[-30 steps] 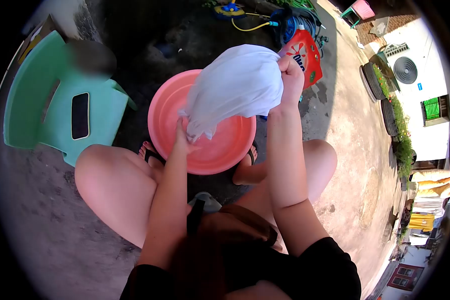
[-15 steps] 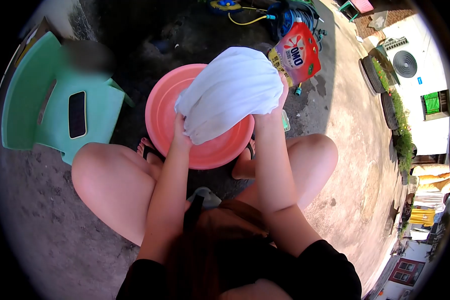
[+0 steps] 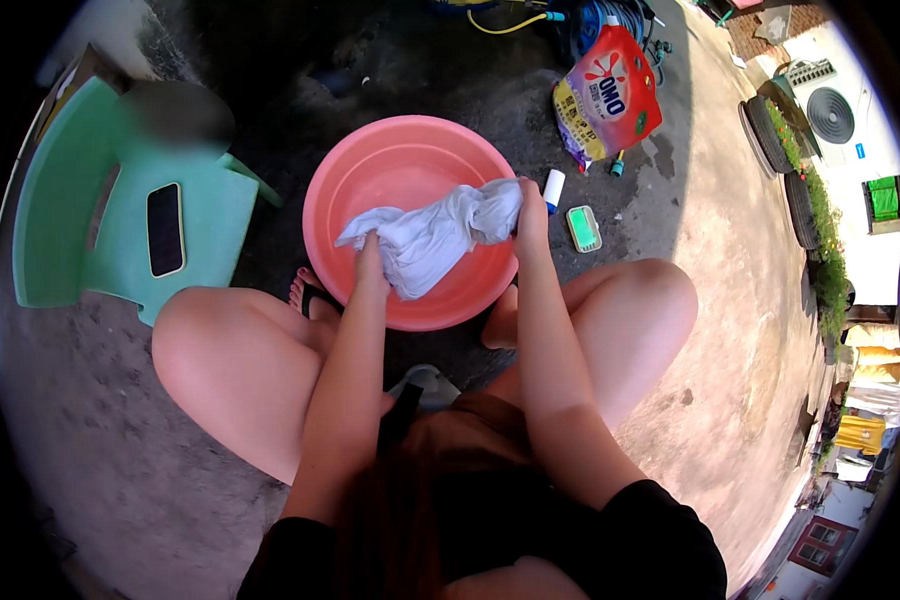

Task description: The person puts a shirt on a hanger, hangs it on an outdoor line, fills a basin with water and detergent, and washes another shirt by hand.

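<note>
A white cloth (image 3: 425,240), bunched and creased, stretches between my two hands over the pink basin (image 3: 410,130). My left hand (image 3: 369,262) grips its lower left part above the inside of the basin. At the basin's right rim, my right hand (image 3: 532,212) is closed round the other end of the cloth. The basin stands on the ground between my feet. Just right of my right hand lie a white bottle or tube with a blue end (image 3: 553,190) and a small clear box with something green in it (image 3: 583,229).
A green plastic chair (image 3: 205,220) at the left bears a phone (image 3: 166,230). A red OMO bag (image 3: 610,95) stands beyond the basin at the right, near a blue hose reel (image 3: 605,20). Tyre planters (image 3: 800,215) line the yard's right side.
The cloth was raised and puffed out; now it is lower, bunched and narrower. My right hand has come down to the basin's right rim. The bottle and small box have come fully into view.
</note>
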`<state>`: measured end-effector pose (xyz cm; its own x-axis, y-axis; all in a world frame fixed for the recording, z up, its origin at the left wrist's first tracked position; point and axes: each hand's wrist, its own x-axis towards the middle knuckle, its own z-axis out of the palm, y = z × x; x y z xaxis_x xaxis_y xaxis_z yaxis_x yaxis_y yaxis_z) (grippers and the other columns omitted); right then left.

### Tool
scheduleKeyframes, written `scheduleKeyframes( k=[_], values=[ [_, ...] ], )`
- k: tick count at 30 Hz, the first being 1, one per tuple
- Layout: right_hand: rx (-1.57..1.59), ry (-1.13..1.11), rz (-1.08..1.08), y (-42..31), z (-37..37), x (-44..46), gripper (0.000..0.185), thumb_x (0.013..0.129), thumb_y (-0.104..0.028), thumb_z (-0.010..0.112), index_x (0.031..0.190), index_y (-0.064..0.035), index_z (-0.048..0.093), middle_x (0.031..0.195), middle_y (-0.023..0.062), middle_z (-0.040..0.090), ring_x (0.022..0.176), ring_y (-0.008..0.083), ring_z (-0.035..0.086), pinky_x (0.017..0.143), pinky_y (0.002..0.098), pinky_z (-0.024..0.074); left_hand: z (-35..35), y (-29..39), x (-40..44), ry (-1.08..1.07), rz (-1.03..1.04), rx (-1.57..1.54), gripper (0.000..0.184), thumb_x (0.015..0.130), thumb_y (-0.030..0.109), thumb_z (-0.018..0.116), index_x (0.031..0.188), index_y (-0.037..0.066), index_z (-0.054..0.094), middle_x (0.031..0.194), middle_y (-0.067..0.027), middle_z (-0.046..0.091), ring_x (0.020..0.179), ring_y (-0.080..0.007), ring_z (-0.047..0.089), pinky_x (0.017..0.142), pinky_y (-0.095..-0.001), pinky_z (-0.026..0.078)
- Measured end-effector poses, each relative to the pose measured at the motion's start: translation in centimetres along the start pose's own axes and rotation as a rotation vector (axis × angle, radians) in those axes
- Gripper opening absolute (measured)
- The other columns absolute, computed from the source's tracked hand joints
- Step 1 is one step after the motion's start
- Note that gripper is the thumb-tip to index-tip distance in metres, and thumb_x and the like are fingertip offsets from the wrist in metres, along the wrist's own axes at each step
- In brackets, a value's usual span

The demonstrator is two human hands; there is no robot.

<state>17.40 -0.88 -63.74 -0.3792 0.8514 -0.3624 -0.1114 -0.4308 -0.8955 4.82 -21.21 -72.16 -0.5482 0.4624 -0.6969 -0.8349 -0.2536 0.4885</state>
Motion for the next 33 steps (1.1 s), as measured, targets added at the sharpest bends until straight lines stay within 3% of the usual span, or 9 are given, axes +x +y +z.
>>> scheduleKeyframes(
  k=[1, 4, 8, 11, 14, 17, 21, 28, 33],
  values=[
    [-0.208, 0.003, -0.101, 0.6, -0.3, 0.6, 0.035, 0.085, -0.031, 0.052, 0.09, 0.0018, 0.062, 0.083, 0.0169, 0.064, 0.08, 0.0264, 0.061, 0.071, 0.0355, 0.0466, -1.0, -0.2, 0.6, 0.122, -0.009, 0.074, 0.043, 0.087, 0.03, 0.054, 0.122, 0.006, 0.048, 0.116, -0.0084, 0.057, 0.104, -0.0258, 0.058, 0.083, -0.0405, 0.05],
    [-0.777, 0.02, -0.319, 1.2, -0.4, 0.6, 0.039, 0.087, -0.034, 0.051, 0.09, 0.0027, 0.064, 0.075, 0.0264, 0.061, 0.074, 0.0327, 0.063, 0.068, 0.0378, 0.0469, -5.9, -2.6, 6.2, -0.056, 0.174, 0.023, 0.044, 0.085, 0.028, 0.057, 0.122, 0.006, 0.048, 0.116, -0.0083, 0.057, 0.103, -0.0261, 0.058, 0.081, -0.0413, 0.05],
    [-0.957, -0.066, -0.141, 3.4, -0.8, 0.1, 0.037, 0.086, -0.029, 0.049, 0.088, 0.0048, 0.064, 0.073, 0.0264, 0.061, 0.076, 0.0382, 0.062, 0.072, 0.0424, 0.047, -3.4, -1.1, 3.2, -0.009, 0.175, 0.388, 0.043, 0.082, 0.024, 0.057, 0.119, 0.002, 0.052, 0.11, -0.0096, 0.059, 0.099, -0.0238, 0.058, 0.083, -0.0346, 0.046],
    [-1.323, -0.256, -0.309, 8.7, -2.1, 1.6, 0.033, 0.083, -0.021, 0.049, 0.1, 0.0043, 0.061, 0.083, 0.026, 0.061, 0.078, 0.0413, 0.06, 0.075, 0.045, 0.0475, -5.0, -1.3, 4.9, -0.014, 0.239, 0.81, 0.045, 0.082, 0.028, 0.056, 0.117, 0.0, 0.053, 0.109, -0.0151, 0.06, 0.104, -0.0296, 0.057, 0.083, -0.0378, 0.047],
    [-1.332, -0.225, -0.413, 10.9, -0.8, -0.4, 0.046, 0.076, -0.013, 0.05, 0.121, -0.0028, 0.05, 0.118, 0.0247, 0.049, 0.101, 0.0429, 0.052, 0.087, 0.0496, 0.0425, -4.6, -0.4, 3.7, 0.048, 0.376, 1.272, 0.06, 0.076, 0.029, 0.056, 0.121, -0.009, 0.046, 0.112, -0.0276, 0.056, 0.109, -0.036, 0.053, 0.092, -0.0366, 0.041],
    [-1.468, -0.295, -0.546, 12.9, 0.4, -2.0, 0.049, 0.076, -0.013, 0.051, 0.124, -0.0093, 0.049, 0.129, 0.0219, 0.043, 0.117, 0.0397, 0.043, 0.095, 0.0545, 0.0347, -3.9, -1.0, 3.2, 0.363, 0.437, 1.445, 0.063, 0.074, 0.031, 0.057, 0.121, -0.009, 0.046, 0.117, -0.0303, 0.053, 0.113, -0.038, 0.05, 0.095, -0.0387, 0.04],
    [-1.681, -0.405, -0.579, 17.8, -1.0, -1.8, 0.058, 0.079, -0.021, 0.052, 0.135, -0.0186, 0.037, 0.14, 0.0166, 0.033, 0.131, 0.0382, 0.028, 0.104, 0.0598, 0.0181, -2.5, -0.4, 1.6, 0.221, 0.451, 1.325, 0.058, 0.073, 0.025, 0.057, 0.117, -0.012, 0.048, 0.112, -0.033, 0.053, 0.109, -0.0421, 0.05, 0.093, -0.0413, 0.04],
    [-1.796, -0.612, 0.14, 20.8, -3.9, -1.2, 0.049, 0.09, -0.028, 0.032, 0.137, -0.0179, 0.038, 0.141, 0.0134, 0.035, 0.137, 0.0282, 0.019, 0.107, 0.0578, 0.0079, -3.9, -0.5, 2.8, 0.173, 0.319, 1.185, 0.058, 0.073, 0.023, 0.056, 0.118, -0.013, 0.047, 0.116, -0.031, 0.053, 0.112, -0.0388, 0.051, 0.095, -0.038, 0.039],
    [-1.594, -0.814, 0.362, 18.2, -0.1, 0.7, 0.05, 0.078, -0.027, 0.054, 0.124, -0.0086, 0.05, 0.122, 0.0131, 0.054, 0.117, 0.0291, 0.048, 0.096, 0.0634, 0.0253, -4.7, -0.8, 3.9, 0.143, 0.309, 1.215, 0.057, 0.075, 0.027, 0.055, 0.119, -0.009, 0.049, 0.116, -0.0297, 0.054, 0.112, -0.0379, 0.051, 0.094, -0.0377, 0.04]
  ],
)
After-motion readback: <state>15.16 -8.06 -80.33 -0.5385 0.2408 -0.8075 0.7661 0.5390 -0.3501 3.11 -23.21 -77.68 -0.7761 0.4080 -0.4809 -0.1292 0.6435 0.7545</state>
